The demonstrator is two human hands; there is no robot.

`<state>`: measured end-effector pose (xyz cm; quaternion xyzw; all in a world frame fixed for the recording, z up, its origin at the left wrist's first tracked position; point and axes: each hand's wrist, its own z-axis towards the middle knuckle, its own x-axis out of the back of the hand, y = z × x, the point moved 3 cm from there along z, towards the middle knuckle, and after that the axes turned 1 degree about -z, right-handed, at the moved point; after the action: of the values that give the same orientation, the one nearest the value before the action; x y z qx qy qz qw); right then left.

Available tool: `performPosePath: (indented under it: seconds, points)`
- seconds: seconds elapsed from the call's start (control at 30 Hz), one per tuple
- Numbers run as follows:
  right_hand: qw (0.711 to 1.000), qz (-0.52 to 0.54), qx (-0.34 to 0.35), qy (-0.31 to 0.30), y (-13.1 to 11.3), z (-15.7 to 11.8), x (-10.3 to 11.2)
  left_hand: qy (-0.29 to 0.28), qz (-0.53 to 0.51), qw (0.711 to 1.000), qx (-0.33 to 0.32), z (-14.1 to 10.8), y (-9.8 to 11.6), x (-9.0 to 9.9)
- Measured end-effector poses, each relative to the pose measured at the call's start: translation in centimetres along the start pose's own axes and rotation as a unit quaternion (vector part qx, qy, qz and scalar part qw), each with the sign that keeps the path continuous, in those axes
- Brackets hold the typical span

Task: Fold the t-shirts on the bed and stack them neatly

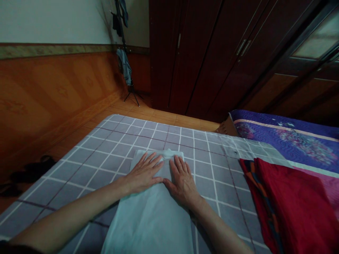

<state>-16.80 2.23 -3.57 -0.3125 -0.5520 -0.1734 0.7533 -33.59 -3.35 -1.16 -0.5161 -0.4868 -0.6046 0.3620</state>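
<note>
A pale, light-blue cloth, folded into a long strip, lies flat on the grey checked bed cover. Its near end runs out of the bottom of the view, so I cannot make out which garment or linen it is. My left hand rests palm down on the far part of the cloth, fingers spread. Beside it, my right hand also presses flat, at the cloth's right edge. The two thumbs nearly meet in the middle. Neither hand grips anything.
Folded red fabric with a dark and orange striped edge lies on the right. Behind it is a purple patterned bedspread. A dark wooden wardrobe stands beyond the bed, with a coat stand at its left. Dark items lie on the floor at left.
</note>
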Motion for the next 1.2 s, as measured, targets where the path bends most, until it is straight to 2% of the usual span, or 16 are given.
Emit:
performPosePath:
  seconds: [0.13,0.2,0.3,0.43,0.53,0.63,0.7,0.8,0.87,1.03,1.2]
  points:
    - [0.991,0.085,-0.083,0.069,1.5,-1.8,2.1,0.063,-0.033,0.997,0.01,2.5,-1.4,1.2]
    - [0.982,0.126,-0.133,0.052,2.0,-3.7,3.3,0.074,-0.061,0.995,0.024,3.8,-2.2,1.6]
    - [0.975,0.128,-0.179,-0.036,1.4,-7.4,4.4,0.044,-0.095,0.993,0.053,6.1,-3.0,1.5]
    - [0.969,0.052,-0.21,-0.118,-1.2,-11.7,4.4,0.001,-0.115,0.992,0.056,9.2,-3.3,0.8]
    - [0.959,0.001,-0.252,-0.126,-2.8,-13.5,3.6,-0.039,-0.122,0.99,0.057,11.0,-3.6,0.5]
    - [0.957,-0.017,-0.264,-0.115,-4.0,-14.2,2.9,-0.081,-0.129,0.987,0.048,11.9,-3.8,0.5]
    - [0.958,-0.013,-0.267,-0.099,-4.5,-14.3,2.7,-0.1,-0.132,0.986,0.033,12.0,-3.6,0.6]
    - [0.952,0.04,-0.294,-0.072,-4.8,-14.6,2.5,-0.096,-0.136,0.986,0.017,11.7,-3.1,0.9]
    - [0.934,0.119,-0.33,-0.065,-4.6,-14.8,2.1,-0.081,-0.146,0.986,0.01,11.3,-2.9,1.1]
    - [0.858,0.322,-0.399,-0.043,-3.4,-14.9,1.3,-0.06,-0.185,0.981,-0.002,10.5,-2.8,1.0]
    - [0.81,0.398,-0.43,-0.001,-1.8,-15.5,2.2,-0.051,-0.217,0.975,0.003,11.2,-2.1,0.4]
